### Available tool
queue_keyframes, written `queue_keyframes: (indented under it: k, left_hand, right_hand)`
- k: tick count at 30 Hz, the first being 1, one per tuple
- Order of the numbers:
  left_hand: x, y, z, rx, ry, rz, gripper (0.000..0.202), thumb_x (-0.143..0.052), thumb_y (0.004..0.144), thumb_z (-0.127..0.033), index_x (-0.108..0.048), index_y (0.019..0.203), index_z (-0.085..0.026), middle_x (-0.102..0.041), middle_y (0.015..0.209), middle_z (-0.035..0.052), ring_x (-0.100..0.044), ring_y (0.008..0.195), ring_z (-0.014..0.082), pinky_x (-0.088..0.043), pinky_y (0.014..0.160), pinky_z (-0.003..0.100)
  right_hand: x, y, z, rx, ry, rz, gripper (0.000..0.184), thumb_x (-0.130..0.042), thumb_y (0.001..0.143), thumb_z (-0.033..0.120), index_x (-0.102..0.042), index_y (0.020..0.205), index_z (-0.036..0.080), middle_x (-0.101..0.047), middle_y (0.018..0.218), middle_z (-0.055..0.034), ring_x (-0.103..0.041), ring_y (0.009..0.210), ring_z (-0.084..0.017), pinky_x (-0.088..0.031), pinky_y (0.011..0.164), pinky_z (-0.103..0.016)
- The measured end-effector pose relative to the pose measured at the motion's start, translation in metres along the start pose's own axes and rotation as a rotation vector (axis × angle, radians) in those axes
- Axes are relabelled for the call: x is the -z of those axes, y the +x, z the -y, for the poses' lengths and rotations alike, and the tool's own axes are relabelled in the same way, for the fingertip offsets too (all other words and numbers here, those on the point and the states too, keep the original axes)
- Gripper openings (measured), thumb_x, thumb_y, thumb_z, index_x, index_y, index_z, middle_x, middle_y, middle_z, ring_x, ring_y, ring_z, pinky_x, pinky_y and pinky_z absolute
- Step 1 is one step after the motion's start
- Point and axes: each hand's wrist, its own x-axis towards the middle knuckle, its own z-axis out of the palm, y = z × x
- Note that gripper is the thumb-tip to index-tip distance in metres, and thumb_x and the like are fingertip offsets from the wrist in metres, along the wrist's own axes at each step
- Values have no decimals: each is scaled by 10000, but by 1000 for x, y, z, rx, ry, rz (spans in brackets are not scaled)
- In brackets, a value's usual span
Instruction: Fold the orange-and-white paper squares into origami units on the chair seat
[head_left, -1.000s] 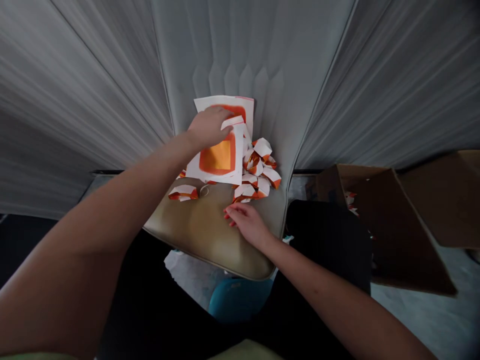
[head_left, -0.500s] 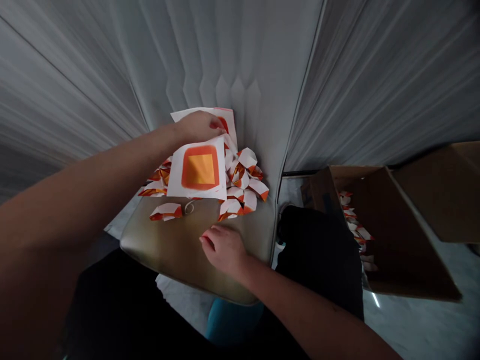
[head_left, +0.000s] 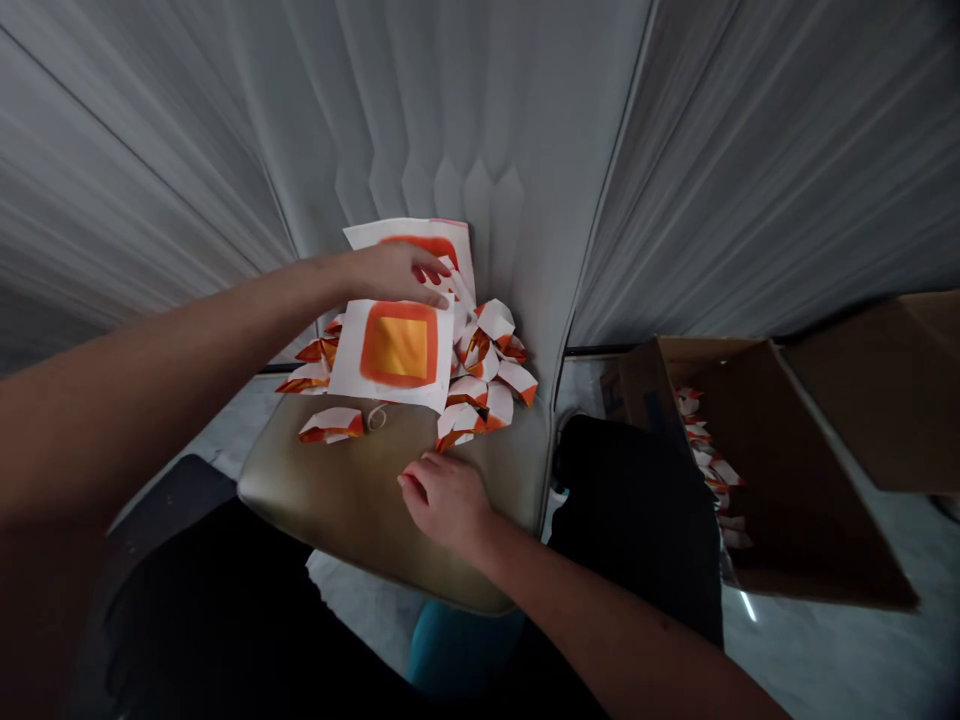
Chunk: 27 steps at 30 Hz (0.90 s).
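Left hand (head_left: pixel 401 272) and front orange-and-white sheet (head_left: pixel 397 350) have dropped slightly since half a second ago; thumb and fingers sit apart at the sheet's top edge, can't tell if gripping. Sheet is on the chair seat (head_left: pixel 337 500), between folded paper pieces (head_left: pixel 495 355), rear sheet (head_left: pixel 367 235) behind. Right hand (head_left: pixel 450 500) curled in, nothing visible inside, near the right-side pieces.

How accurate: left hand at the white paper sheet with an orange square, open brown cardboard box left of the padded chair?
Wrong side: the head view shows the brown cardboard box right of the padded chair; the left hand is at the sheet.
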Motion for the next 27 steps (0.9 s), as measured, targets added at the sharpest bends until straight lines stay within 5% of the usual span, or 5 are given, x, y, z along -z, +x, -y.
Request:
queue_keyframes:
  k: [8, 12, 16, 21, 27]
  left_hand:
    - [14, -19, -20, 1, 80, -108, 203, -721, 809, -371, -769, 876, -186, -702, 831, -13, -686, 865, 188, -506, 905, 353]
    - [50, -61, -36, -183, 92, -388, 382, -616, 942, -444, -741, 998, -88, -677, 991, 11, -648, 1041, 192, -452, 1033, 480]
    - [69, -102, -44, -315, 54, -727, 247, -668, 952, -398, -756, 1000, -172, -686, 965, 3, -662, 1016, 195, -478, 1024, 427]
    - [62, -126, -38, -207, -66, -940, 53, -709, 920, -302, -755, 917, -275, -717, 898, -5, -673, 907, 198, -532, 900, 398]
    - [31, -175, -39, -37, -615, -1270, 48, -796, 846, -254, -749, 849, -243, -666, 760, -49, -631, 728, 98, -500, 737, 308]
  right_hand:
    - [-3, 0, -5, 22, 3, -19, 212, -533, 1020, 318, -715, 969, 221, -755, 990, -24, -697, 928, -160, -438, 774, -280]
    - [-3, 0, -6, 31, 18, -31, 196, -555, 1008, 317, -718, 945, 229, -757, 963, -18, -693, 902, -160, -434, 756, -280]
    - [-4, 1, -6, 37, 38, -42, 192, -562, 1002, 299, -721, 929, 221, -759, 959, -32, -691, 892, -167, -433, 757, -282]
    - [-5, 3, -9, 52, 63, -59, 191, -560, 994, 281, -716, 908, 210, -758, 963, -57, -689, 891, -183, -438, 771, -293]
    - [-2, 0, -15, 125, 170, -143, 177, -572, 963, 250, -699, 847, 211, -747, 881, -49, -672, 825, -182, -462, 760, -293]
